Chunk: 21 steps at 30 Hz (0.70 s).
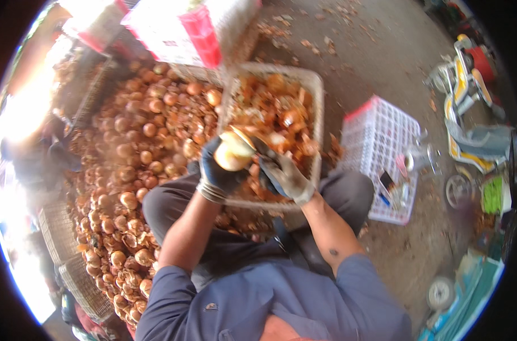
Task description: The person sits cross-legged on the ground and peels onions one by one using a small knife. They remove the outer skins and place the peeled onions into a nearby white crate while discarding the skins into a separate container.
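Note:
My left hand (218,168), in a dark-coated work glove, grips a pale, mostly peeled onion (233,154). Against the onion's right side are the fingers of my right hand (280,168), gloved in grey and dark blue. A thin curved strip (243,135) runs along the onion's upper edge by those fingers; whether it is skin or a blade is unclear. My right palm is partly hidden, so what it closes on does not show. Both hands are above a pale plastic crate (320,111) that holds brown onion skins (280,111).
A large heap of unpeeled onions (149,130) spreads on the left. An upturned white plastic crate (382,145) stands at right, with a clear mug (416,161) and a blue pen (384,199) on it. Pink-and-white boxes (177,34) stand at the back; a wheeled yellow-grey frame (459,106) is far right.

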Tool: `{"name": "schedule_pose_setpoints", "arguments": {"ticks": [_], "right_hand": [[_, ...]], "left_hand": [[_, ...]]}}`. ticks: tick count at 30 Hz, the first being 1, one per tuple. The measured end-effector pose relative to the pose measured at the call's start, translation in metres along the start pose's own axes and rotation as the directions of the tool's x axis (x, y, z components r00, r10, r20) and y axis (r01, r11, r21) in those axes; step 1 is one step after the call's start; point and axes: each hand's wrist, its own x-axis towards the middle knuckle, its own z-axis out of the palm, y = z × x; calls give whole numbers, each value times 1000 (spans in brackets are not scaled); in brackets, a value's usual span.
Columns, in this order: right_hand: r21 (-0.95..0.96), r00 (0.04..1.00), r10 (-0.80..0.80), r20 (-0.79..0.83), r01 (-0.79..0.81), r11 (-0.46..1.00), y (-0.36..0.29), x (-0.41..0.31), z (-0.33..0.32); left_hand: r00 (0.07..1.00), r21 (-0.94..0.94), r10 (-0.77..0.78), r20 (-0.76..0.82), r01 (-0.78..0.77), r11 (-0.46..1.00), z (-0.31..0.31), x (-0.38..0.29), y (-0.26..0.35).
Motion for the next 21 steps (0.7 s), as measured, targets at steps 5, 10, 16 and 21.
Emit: {"name": "schedule_pose_setpoints", "arguments": {"ticks": [5,10,16,21], "right_hand": [[-317,994,-104,47,113,942,18,12,-6],[-282,996,-91,19,92,955,18,16,-10],[3,1000,1,11,-1,1000,21,21,-17],[-101,999,10,-51,-15,995,34,29,-25]], "left_hand": [[966,476,257,19,-235,847,-45,10,-2],[970,218,105,-221,-56,974,-25,15,-8],[721,873,675,157,-420,246,-68,18,-8],[872,574,483,81,-437,693,-75,18,-18]]}}
